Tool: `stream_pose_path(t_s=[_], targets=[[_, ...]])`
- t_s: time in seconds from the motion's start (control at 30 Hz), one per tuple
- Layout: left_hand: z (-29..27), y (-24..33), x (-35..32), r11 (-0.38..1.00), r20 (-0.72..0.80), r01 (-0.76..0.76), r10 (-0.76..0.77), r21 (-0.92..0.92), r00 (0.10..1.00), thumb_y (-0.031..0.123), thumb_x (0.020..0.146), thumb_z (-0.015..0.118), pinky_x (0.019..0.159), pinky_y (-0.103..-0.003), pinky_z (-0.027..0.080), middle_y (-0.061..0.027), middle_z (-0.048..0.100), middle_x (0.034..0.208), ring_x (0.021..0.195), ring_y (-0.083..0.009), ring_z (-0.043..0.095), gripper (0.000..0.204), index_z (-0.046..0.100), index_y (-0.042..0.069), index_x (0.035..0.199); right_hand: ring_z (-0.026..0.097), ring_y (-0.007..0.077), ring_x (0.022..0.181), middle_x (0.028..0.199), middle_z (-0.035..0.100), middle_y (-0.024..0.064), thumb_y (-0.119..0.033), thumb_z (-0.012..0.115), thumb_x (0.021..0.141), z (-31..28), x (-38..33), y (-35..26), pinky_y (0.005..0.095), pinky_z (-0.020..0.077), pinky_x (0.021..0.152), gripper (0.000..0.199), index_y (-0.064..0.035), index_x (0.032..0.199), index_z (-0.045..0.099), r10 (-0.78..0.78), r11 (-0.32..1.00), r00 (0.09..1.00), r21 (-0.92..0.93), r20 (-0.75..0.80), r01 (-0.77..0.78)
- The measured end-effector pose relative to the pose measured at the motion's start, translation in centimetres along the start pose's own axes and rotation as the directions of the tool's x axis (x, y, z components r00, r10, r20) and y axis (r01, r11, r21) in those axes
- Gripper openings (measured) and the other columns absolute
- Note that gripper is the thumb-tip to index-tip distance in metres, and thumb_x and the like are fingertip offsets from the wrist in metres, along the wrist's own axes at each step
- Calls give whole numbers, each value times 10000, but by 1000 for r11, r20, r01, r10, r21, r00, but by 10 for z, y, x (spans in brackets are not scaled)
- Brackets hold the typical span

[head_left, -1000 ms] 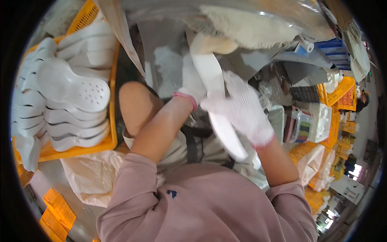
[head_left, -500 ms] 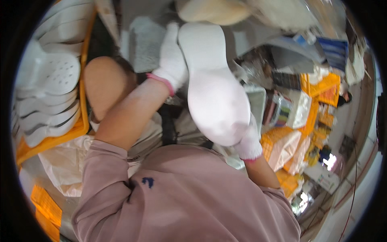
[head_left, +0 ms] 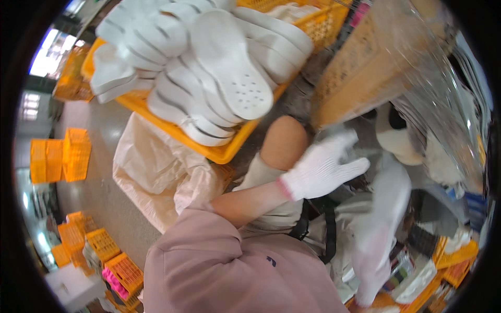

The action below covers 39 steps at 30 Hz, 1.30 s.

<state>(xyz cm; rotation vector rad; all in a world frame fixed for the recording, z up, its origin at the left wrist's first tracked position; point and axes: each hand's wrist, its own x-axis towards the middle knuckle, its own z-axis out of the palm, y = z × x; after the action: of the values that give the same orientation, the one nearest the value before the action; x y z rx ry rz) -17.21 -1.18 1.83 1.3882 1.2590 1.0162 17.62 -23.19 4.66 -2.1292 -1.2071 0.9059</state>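
My left hand (head_left: pixel 323 166), in a white knit glove with a pink cuff, is empty, its fingers and thumb spread apart above my lap. My right hand (head_left: pixel 371 279), gloved likewise, grips a white shoe sole (head_left: pixel 389 195) by its lower end. That sole stands steeply at the right of my lap, seen edge-on and smeared by motion. Ahead on the left, many similar white soles (head_left: pixel 232 62) are stacked in a yellow plastic crate (head_left: pixel 224 151). The one on top has small holes in one end. Some of my right fingers are hard to make out.
A cardboard box (head_left: pixel 360 68) and clear plastic wrapping (head_left: pixel 438 88) stand ahead on the right. Left of my knee, a pale woven sack (head_left: pixel 156 167) rests on the floor. Orange crates (head_left: pixel 75 154) stand farther left, and more orange crates (head_left: pixel 456 255) lie to the right.
My view has swung left toward the crate of soles. My left hand has let go of the sole and opened. The sole, in my right hand, has turned edge-on.
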Motion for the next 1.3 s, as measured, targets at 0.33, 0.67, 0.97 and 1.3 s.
stream_pose_path(t_s=[0.33,0.67,0.97,1.3], targets=[[-278,-28,55,919,-811,236,134,317,569,305,893,769,996,-435,558,-243,762,1209,1150,-367,730,453,735,-26,1200,648,323,1319,1446,654,221,-144,725,942,-8,-30,48,418,545,1072,600,20,1501,580,70,793,993,-609,92,0],[-37,90,-63,808,731,-447,30,384,682,326,934,687,914,-501,568,-234,662,1139,1066,-402,680,375,698,53,1190,632,271,1324,1427,663,163,-243,745,993,60,5,-97,425,507,1135,644,73,1517,546,-234,916,850,400,472,30],[145,11,-2,502,416,503,-282,-704,864,172,1043,707,1017,-412,566,-120,715,1286,1165,-280,696,399,624,13,1399,665,231,1193,1335,706,184,-150,635,1052,-3,-41,-71,376,522,1049,488,118,1455,578,-66,995,960,-85,-274,45],[229,25,59,238,387,462,-300,-855,872,236,1100,617,1056,-433,570,-105,722,1305,1192,-271,704,353,633,54,1401,673,370,1218,1386,650,244,-205,712,984,6,-4,-106,447,519,1053,647,68,1524,480,-240,970,896,-129,-374,206]])
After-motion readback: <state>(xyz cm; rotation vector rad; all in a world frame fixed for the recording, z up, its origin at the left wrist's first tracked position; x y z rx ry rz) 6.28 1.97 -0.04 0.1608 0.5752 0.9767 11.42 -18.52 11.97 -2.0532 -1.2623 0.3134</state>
